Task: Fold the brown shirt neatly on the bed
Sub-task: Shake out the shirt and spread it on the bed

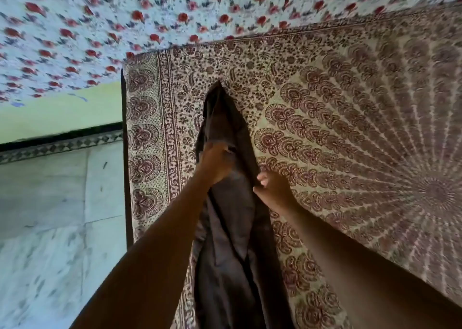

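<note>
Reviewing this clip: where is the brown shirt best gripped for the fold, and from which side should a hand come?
The brown shirt lies bunched in a long narrow strip on the patterned bedspread. Its two long edges are probably the best grip, each taken from its own side: the left hand already holds the left edge, the right hand the right. Pulling them apart should spread the cloth flat.
</note>
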